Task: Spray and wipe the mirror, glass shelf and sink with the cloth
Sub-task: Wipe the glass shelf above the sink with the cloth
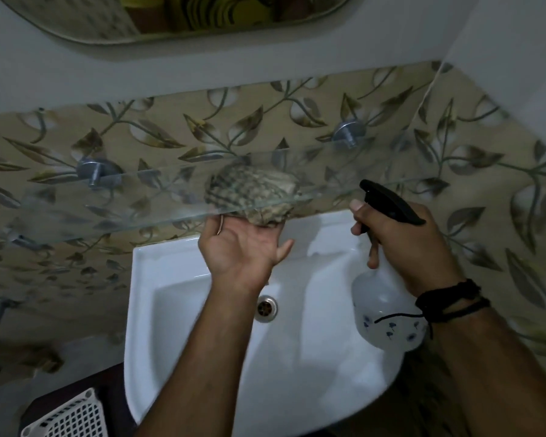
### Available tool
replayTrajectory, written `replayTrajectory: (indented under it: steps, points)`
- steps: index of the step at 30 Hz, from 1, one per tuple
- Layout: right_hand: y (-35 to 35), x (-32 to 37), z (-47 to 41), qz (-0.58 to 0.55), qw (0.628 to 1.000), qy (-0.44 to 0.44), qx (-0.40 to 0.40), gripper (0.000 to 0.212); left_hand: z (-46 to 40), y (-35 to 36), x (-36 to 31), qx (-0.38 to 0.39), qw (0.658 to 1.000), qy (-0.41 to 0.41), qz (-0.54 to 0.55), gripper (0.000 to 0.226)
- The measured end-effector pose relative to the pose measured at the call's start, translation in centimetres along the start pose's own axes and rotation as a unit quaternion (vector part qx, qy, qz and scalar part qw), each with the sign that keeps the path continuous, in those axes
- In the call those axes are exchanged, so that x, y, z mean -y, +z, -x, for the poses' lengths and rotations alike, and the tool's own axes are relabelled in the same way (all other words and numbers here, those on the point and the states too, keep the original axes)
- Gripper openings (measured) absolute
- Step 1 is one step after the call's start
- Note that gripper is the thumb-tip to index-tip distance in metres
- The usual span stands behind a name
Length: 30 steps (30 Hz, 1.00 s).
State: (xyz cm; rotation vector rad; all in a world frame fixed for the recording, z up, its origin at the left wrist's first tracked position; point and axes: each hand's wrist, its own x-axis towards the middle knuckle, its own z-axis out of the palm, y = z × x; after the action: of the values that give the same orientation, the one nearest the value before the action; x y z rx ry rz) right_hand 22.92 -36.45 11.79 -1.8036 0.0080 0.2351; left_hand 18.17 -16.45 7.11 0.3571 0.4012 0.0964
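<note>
Under the glass shelf (108,200), above the white sink (177,279), his left hand (243,244) presses a bunched patterned cloth (252,190), apparently against the underside. His right hand (413,244) clasps a spray bottle (385,307).

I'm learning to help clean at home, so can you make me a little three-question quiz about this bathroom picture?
1. True or false: the right hand holds the spray bottle.
2. Where is the cloth right now? A) in the sink B) pressed up under the glass shelf C) on the mirror
3. Fill in: the left hand has its palm turned ____.

Key
1. True. Its fingers wrap the black trigger head.
2. B. The cloth shows through the glass, with the left hand pushing it from below.
3. Up, toward the camera.
</note>
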Motion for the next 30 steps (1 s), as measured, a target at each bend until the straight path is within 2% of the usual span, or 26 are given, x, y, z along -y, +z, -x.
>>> replayTrajectory:
  steps: [4,10,14,17,19,24,27,30]
  points:
    - [-1.4,-0.5,0.1,0.008,1.0,0.015,-0.012,0.03,-2.9,2.8,4.1,0.031,0.997,-0.065,-0.021,0.067]
    - [-3.3,-1.1,0.1,0.003,1.0,0.015,-0.021,0.031,-6.0,5.9,8.8,0.096,0.981,-0.165,0.024,0.079]
    - [-4.0,-1.0,-0.1,-0.024,0.999,0.006,-0.023,0.016,-5.0,4.9,8.3,0.08,0.988,-0.127,-0.021,0.072]
    - [-4.4,-1.0,-0.4,-0.031,0.999,0.002,-0.029,0.02,-3.6,3.9,8.6,0.065,0.993,-0.092,-0.021,0.065]
    - [-4.8,-1.0,-0.5,-0.029,0.999,0.002,-0.035,0.019,-4.1,4.2,9.3,0.065,0.993,-0.1,-0.022,0.065]
    - [-6.1,-1.3,-0.6,-0.004,0.998,0.011,-0.059,0.037,-7.4,7.7,12.6,0.128,0.976,-0.178,-0.009,0.069]
    - [-7.0,-2.0,-0.9,0.002,0.998,0.006,-0.056,0.033,-9.6,8.9,14.1,0.132,0.979,-0.152,0.043,0.062]
    - [-7.6,-2.4,-1.1,0.004,0.998,0.001,-0.059,0.037,-10.6,9.6,13.9,0.117,0.982,-0.145,0.017,0.054]
